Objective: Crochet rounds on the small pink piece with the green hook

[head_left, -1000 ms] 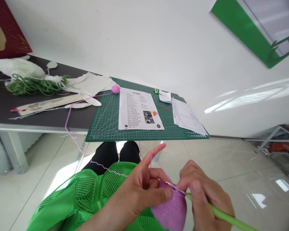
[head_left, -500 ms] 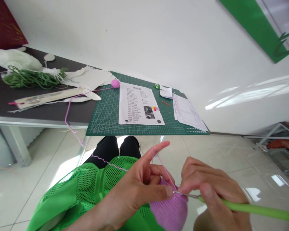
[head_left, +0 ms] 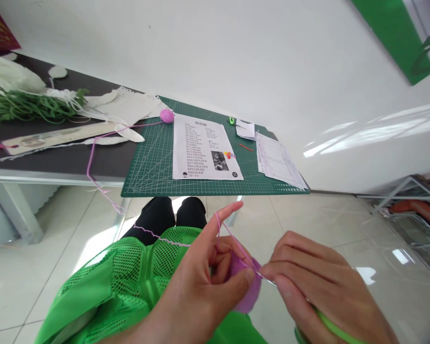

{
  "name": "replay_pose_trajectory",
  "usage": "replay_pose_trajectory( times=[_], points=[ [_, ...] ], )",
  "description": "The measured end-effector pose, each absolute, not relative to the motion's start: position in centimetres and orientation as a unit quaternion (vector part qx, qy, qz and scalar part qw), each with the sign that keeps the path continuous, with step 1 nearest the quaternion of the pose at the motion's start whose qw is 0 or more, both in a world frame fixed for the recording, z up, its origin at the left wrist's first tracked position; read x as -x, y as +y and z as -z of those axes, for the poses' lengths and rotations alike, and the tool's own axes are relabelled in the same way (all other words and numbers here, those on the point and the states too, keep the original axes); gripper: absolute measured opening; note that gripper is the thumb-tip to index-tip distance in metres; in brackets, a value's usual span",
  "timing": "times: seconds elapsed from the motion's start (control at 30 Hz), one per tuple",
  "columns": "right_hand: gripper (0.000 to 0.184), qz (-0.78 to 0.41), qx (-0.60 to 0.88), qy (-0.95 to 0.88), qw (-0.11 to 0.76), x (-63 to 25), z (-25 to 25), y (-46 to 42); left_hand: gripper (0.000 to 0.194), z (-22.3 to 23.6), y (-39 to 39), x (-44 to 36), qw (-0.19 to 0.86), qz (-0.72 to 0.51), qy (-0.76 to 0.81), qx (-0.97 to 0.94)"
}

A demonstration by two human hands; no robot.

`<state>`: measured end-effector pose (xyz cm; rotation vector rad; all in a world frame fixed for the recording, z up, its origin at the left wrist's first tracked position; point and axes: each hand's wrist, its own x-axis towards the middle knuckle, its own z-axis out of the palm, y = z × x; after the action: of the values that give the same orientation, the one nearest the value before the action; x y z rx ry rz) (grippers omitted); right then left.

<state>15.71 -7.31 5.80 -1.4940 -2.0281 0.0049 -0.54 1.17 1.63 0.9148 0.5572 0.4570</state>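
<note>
My left hand pinches a pink crocheted piece between thumb and fingers, its index finger raised. Pink yarn loops over that finger and slants down to the edge of the piece. In my right hand is a crochet hook with a light green handle; its metal shaft reaches the stitches beside my left thumb, and the tip is partly hidden there. From my lap the yarn trails left, up over the table edge, to a small pink yarn ball.
A printed pattern sheet lies on the green cutting mat, with more papers, a red stick and a green clip. Green yarn, white yarn and a ruler-like strip cover the dark table's left side.
The hook has turned from lying nearly level to a steeper slant, its handle swinging downward. The crocheted piece has tilted and shows less of itself. The whole view has shifted slightly.
</note>
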Motion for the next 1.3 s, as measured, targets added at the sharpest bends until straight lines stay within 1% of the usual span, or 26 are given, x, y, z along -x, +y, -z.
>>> replay_pose_trajectory(
  times=[0.07,0.1,0.17,0.23,0.3,0.33,0.47,0.57,0.7,0.83,0.93,1.07,1.17,1.3],
  points=[
    [0.024,0.027,0.559,-0.796,0.23,-15.9,-5.5,-7.0,0.087,-1.8,0.8,0.3,0.812,-0.244,0.294,-0.442],
    [0.023,0.05,0.561,-0.795,0.225,-15.9,-5.0,-6.8,0.085,-1.6,0.6,0.1,0.798,-0.262,0.306,-0.448],
    [0.024,0.096,0.568,-0.771,0.273,-15.7,-3.3,-6.2,0.085,-0.9,0.1,-0.4,0.764,-0.302,0.326,-0.467],
    [0.026,0.122,0.583,-0.71,0.376,-15.1,-0.9,-5.6,0.091,0.1,-0.3,-1.0,0.734,-0.335,0.342,-0.482],
    [0.025,0.15,0.592,-0.662,0.434,-14.3,1.5,-5.0,0.1,1.1,-0.5,-1.7,0.728,-0.356,0.34,-0.477],
    [0.025,0.166,0.592,-0.642,0.458,-13.9,2.5,-4.8,0.098,1.4,-0.6,-1.9,0.727,-0.374,0.352,-0.455],
    [0.027,0.189,0.578,-0.579,0.543,-12.9,5.1,-4.3,0.098,2.0,-0.2,-2.0,0.787,-0.353,0.332,-0.381],
    [0.034,0.175,0.561,-0.57,0.574,-12.9,5.4,-4.5,0.104,1.8,0.6,-1.3,0.834,-0.303,0.296,-0.352],
    [0.041,0.154,0.54,-0.588,0.583,-13.7,5.0,-5.1,0.11,1.1,1.5,-0.7,0.874,-0.259,0.267,-0.314],
    [0.044,0.128,0.521,-0.631,0.561,-14.7,3.9,-5.9,0.109,0.8,1.8,-0.6,0.897,-0.243,0.236,-0.285],
    [0.041,0.103,0.515,-0.66,0.537,-15.3,2.7,-6.7,0.108,1.2,1.8,-0.7,0.901,-0.238,0.217,-0.289],
    [0.033,0.099,0.535,-0.67,0.505,-15.4,1.1,-7.5,0.11,1.3,1.8,-0.8,0.893,-0.232,0.221,-0.317],
    [0.03,0.099,0.544,-0.662,0.506,-15.3,0.4,-7.7,0.115,0.9,2.0,-0.8,0.887,-0.226,0.232,-0.331],
    [0.03,0.074,0.542,-0.653,0.523,-15.4,0.0,-7.6,0.111,0.9,1.9,-0.9,0.884,-0.22,0.241,-0.336]
  ],
)
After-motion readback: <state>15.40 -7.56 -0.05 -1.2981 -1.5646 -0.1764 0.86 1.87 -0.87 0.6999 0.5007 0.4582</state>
